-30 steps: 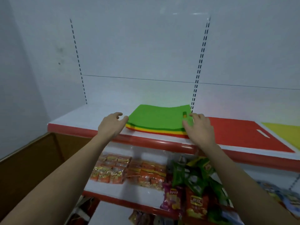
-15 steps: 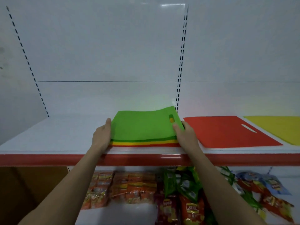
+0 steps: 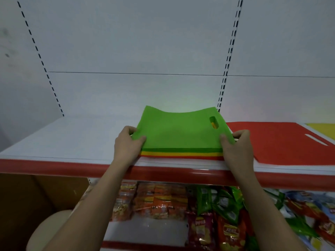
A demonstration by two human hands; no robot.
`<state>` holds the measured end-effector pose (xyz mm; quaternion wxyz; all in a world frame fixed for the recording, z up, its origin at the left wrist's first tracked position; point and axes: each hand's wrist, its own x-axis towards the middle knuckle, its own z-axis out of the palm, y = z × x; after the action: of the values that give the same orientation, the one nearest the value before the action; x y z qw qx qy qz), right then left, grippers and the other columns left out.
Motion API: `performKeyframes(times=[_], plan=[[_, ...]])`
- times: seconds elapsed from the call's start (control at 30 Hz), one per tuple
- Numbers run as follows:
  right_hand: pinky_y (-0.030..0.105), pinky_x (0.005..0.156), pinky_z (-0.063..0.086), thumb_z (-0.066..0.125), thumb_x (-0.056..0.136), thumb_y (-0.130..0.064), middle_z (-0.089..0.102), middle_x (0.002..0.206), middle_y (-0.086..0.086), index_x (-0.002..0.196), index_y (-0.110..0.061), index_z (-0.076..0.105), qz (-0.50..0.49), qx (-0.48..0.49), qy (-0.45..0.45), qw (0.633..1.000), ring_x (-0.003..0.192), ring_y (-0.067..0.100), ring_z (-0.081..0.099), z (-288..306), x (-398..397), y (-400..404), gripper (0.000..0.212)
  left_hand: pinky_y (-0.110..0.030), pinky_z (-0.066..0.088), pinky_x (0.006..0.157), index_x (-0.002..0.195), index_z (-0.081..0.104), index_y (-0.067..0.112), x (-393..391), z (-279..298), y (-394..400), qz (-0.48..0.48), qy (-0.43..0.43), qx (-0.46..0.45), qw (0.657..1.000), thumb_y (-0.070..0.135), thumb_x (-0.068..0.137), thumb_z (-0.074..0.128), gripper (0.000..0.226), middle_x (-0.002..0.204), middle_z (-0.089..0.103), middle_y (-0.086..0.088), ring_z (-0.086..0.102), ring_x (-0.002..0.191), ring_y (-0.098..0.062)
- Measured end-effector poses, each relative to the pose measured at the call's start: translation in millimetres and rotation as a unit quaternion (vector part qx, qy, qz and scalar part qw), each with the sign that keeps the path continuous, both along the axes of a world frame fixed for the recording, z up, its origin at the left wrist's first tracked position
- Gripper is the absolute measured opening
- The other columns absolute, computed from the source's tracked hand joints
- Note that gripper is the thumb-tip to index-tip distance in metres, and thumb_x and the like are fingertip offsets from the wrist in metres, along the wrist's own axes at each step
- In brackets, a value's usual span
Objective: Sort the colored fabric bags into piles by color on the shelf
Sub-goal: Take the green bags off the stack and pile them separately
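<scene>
**Hands pinch the top green bag at both near corners**

Left hand (image 3: 127, 142) and right hand (image 3: 235, 144) each grip a near corner of the green bag (image 3: 178, 131), thumb on top and fingers tucked under the edge, so both are closed on the fabric.

Going from largest to smallest: the shelf (image 3: 59, 140) with its red front lip carries everything, and the mixed stack (image 3: 181, 154) sits near its front edge, at about 12 o'clock from the person. A red bag (image 3: 279, 142) lies flat at 2 o'clock, just beside the stack, and a yellow bag (image 3: 324, 128) shows further out at the right edge. Below, a lower shelf holds snack packets (image 3: 159, 201).

The green bag is the top layer of the stack; its far edge dips in the middle, which suggests thin, limp fabric with little stiffness. It will likely be very light and sag if held at one point. Layers beneath show darker green, yellow and orange-red bands at the front edge. The sheets may cling to one another, so peeling only one layer calls for a thumb-and-finger pinch at the corners. The cut-out handle slot (image 3: 213, 122) at 1 o'clock on the bag offers another hold, though a two-corner grip should keep it flat.
</scene>
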<state>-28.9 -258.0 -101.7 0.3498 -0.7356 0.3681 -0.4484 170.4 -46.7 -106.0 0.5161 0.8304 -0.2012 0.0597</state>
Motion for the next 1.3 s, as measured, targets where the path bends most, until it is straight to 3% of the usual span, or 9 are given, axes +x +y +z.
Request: performKeyframes(times=[0.1, 0.17, 0.3, 0.47, 0.63, 0.8, 0.93, 1.03, 1.3], plan=[[0.031, 0.056, 0.031, 0.058, 0.094, -0.027, 0.048, 0.084, -0.002, 0.100, -0.013, 0.042, -0.010, -0.016, -0.003, 1.000, 0.069, 0.012, 0.044, -0.7, -0.8, 3.1, 0.022, -0.030, 0.039, 0.065, 0.086, 0.062, 0.013, 0.6, -0.8, 0.8, 0.002, -0.005, 0.008, 1.000, 0.024, 0.086, 0.072, 0.015, 0.092, 0.066, -0.004, 0.062, 0.087, -0.026], [0.033, 0.060, 0.033, 0.057, 0.094, -0.026, 0.049, 0.086, 0.000, 0.100, -0.012, 0.043, -0.012, -0.018, -0.007, 1.000, 0.074, 0.019, 0.047, -1.5, -0.9, 3.7, 0.020, -0.031, 0.041, 0.072, 0.082, 0.063, 0.013, 1.2, -1.2, 1.3, 0.002, -0.019, 0.015, 1.000, 0.026, 0.086, 0.072, 0.016, 0.100, 0.064, -0.009, 0.060, 0.095, -0.027], [0.031, 0.068, 0.031, 0.058, 0.094, -0.021, 0.053, 0.095, 0.004, 0.095, -0.011, 0.048, -0.005, -0.001, -0.030, 1.000, 0.086, 0.020, 0.048, 1.0, -4.0, 2.9, 0.014, -0.038, 0.035, 0.102, 0.106, 0.069, 0.006, -1.9, 3.2, -0.1, 0.043, -0.034, 0.058, 0.997, 0.032, 0.086, 0.073, 0.033, 0.124, 0.048, -0.014, 0.041, 0.123, -0.032], [0.028, 0.078, 0.032, 0.065, 0.088, -0.013, 0.047, 0.104, 0.008, 0.091, -0.012, 0.060, -0.002, -0.037, -0.029, 0.999, 0.096, 0.021, 0.043, 10.6, -5.4, -3.4, 0.005, -0.042, 0.034, 0.093, 0.107, 0.068, 0.015, -17.4, 30.7, -2.2, 0.077, -0.131, 0.190, 0.970, 0.036, 0.089, 0.067, 0.028, 0.114, 0.058, -0.012, 0.040, 0.119, -0.034], [0.031, 0.082, 0.036, 0.066, 0.082, -0.010, 0.061, 0.100, 0.012, 0.091, -0.012, 0.073, -0.016, -0.084, 0.001, 0.996, 0.101, 0.030, 0.051, 34.7, -14.6, -6.6, 0.011, -0.036, 0.052, 0.070, 0.092, 0.058, 0.011, -24.4, 68.5, -0.6, -0.036, -0.016, 0.018, 0.999, 0.012, 0.091, 0.065, 0.007, 0.097, 0.067, -0.013, 0.065, 0.081, -0.031], [0.039, 0.059, 0.056, 0.047, 0.091, 0.006, 0.066, 0.096, 0.013, 0.106, -0.011, 0.051, 0.106, 0.066, -0.070, 0.990, 0.071, 0.027, 0.068, 71.1, -36.8, 6.6, 0.023, -0.034, 0.062, 0.065, 0.130, 0.051, 0.006, -30.9, 82.6, 10.9, -0.157, 0.158, -0.141, 0.965, -0.008, 0.094, 0.053, 0.039, 0.113, 0.063, -0.023, 0.069, 0.079, -0.026], [0.030, 0.057, 0.060, 0.032, 0.087, 0.025, 0.063, 0.096, 0.015, 0.125, -0.013, 0.046, 0.214, 0.168, -0.087, 0.958, 0.076, 0.025, 0.067, 92.6, -61.4, 21.2, 0.056, -0.027, 0.058, 0.058, 0.141, 0.044, 0.027, -39.5, 87.8, 26.8, -0.206, 0.190, -0.165, 0.946, -0.015, 0.094, 0.044, 0.064, 0.114, 0.063, -0.015, 0.065, 0.081, -0.023], [0.022, 0.059, 0.054, 0.026, 0.084, 0.027, 0.059, 0.109, 0.013, 0.130, -0.003, 0.053, 0.200, 0.149, -0.040, 0.968, 0.081, 0.015, 0.062, 92.9, -79.9, 30.4, 0.061, -0.026, 0.055, 0.073, 0.142, 0.048, 0.019, -51.0, 84.3, 37.3, -0.258, 0.210, -0.148, 0.931, -0.020, 0.090, 0.040, 0.065, 0.131, 0.058, -0.011, 0.064, 0.094, -0.020], [0.038, 0.088, 0.054, 0.061, 0.088, 0.008, 0.062, 0.119, 0.011, 0.128, -0.007, 0.060, 0.090, 0.082, -0.019, 0.992, 0.099, 0.024, 0.062, 70.3, -149.6, 66.2, 0.042, -0.028, 0.051, 0.084, 0.142, 0.048, 0.005, -100.4, 60.1, 43.3, -0.276, 0.186, -0.121, 0.935, -0.014, 0.088, 0.055, 0.058, 0.134, 0.056, -0.017, 0.061, 0.106, -0.025]])
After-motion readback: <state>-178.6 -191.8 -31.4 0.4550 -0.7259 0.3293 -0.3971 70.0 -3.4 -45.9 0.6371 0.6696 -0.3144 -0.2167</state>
